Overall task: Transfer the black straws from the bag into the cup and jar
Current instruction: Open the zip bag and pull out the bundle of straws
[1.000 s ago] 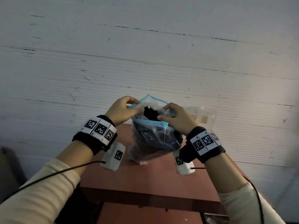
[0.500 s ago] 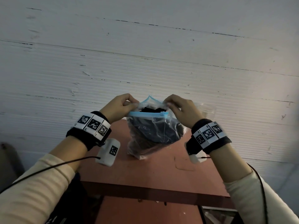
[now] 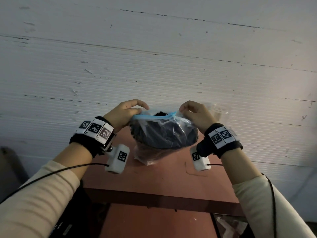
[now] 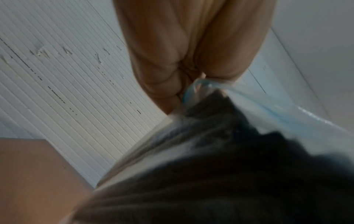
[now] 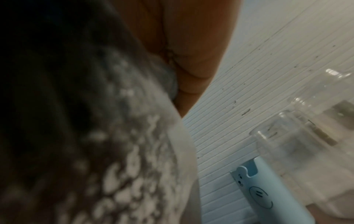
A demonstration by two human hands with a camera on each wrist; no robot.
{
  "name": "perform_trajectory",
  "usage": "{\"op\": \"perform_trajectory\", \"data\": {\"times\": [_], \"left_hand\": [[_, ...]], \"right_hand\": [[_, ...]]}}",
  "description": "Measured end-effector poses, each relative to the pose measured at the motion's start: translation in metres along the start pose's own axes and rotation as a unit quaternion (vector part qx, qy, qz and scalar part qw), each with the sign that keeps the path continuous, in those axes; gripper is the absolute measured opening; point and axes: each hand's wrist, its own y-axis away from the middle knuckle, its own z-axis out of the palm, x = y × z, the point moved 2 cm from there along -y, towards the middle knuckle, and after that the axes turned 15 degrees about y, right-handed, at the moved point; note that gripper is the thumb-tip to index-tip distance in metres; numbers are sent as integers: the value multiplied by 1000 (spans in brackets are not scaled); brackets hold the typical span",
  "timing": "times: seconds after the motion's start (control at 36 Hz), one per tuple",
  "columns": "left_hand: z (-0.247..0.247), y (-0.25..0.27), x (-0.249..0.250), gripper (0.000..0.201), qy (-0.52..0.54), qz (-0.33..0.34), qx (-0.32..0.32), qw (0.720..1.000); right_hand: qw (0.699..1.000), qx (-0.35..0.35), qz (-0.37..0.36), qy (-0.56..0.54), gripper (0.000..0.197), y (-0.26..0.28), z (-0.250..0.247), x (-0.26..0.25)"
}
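A clear zip bag (image 3: 163, 134) with a blue seal strip stands on the red-brown table (image 3: 154, 177), packed with black straws (image 3: 171, 136). My left hand (image 3: 127, 111) pinches the left end of the bag's top edge, and my right hand (image 3: 193, 114) pinches the right end. The mouth is stretched between them, with straw tips showing in a narrow gap. In the wrist views the bag (image 4: 229, 151) and bag (image 5: 95, 136) fill the frame, blurred. A clear jar (image 3: 221, 112) stands behind my right hand. A clear cup (image 5: 283, 145) stands in front of the jar (image 5: 325, 97).
A white ribbed wall (image 3: 154, 57) rises directly behind the table. A pale blue device with a smiley face (image 5: 268, 195) lies next to the cup. The table's front edge (image 3: 163, 198) is close to me, with a lower shelf beneath.
My hands have moved apart along the seal, from the middle of the bag's mouth out to its two ends. The mouth has gone from gaping to stretched flat and wide.
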Motion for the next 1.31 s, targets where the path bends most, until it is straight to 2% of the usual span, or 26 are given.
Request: {"op": "perform_trajectory", "data": {"times": [0.14, 0.31, 0.39, 0.47, 0.53, 0.58, 0.64, 0.72, 0.81, 0.86, 0.94, 1.06, 1.17, 1.25, 1.31], "left_hand": [[1, -4, -2, 26, 19, -15, 30, 999], [-4, -9, -4, 25, 30, -13, 96, 995], [-8, -12, -4, 24, 48, -16, 120, 991], [-9, -12, -4, 23, 31, -15, 126, 991], [-10, -11, -6, 23, 43, -25, 136, 989], [-11, -9, -9, 22, 55, -36, 140, 988], [-12, -6, -12, 21, 35, -26, 126, 991], [-18, 1, -12, 20, -18, -3, 120, 993], [-26, 4, -11, 19, -57, 13, 142, 988], [-29, 6, -10, 18, -72, 14, 148, 986], [-31, 8, -9, 13, -79, -1, 139, 987], [-33, 9, -11, 18, -49, -11, 131, 990], [-29, 10, -13, 13, -27, -14, 111, 993], [-27, 10, -13, 14, -24, -14, 109, 994], [-27, 11, -11, 14, -30, -14, 114, 993]], "right_hand": [[996, -51, -10, 66, 11, 8, -5, 0], [995, 21, -45, 88, 27, 29, -22, -8], [990, -21, -81, 113, 28, 39, -25, -13], [981, -134, -72, 122, 51, 47, -20, -15], [979, -163, -71, 97, 65, 50, -18, -14], [981, -162, -85, 63, 75, 52, -17, -13], [979, -164, -94, 74, 78, 52, -14, -14], [975, -136, -110, 134, 70, 52, -6, -19], [979, -92, -118, 137, 66, 51, -2, -26], [982, -93, -113, 121, 77, 49, -1, -30], [979, -139, -96, 113, 95, 45, -1, -37], [967, -180, -89, 158, 86, 37, -6, -50], [954, -205, -73, 208, 57, 31, -9, -56], [957, -189, -73, 209, 48, 27, -10, -55], [967, -144, -78, 197, 50, 27, -10, -53]]}}
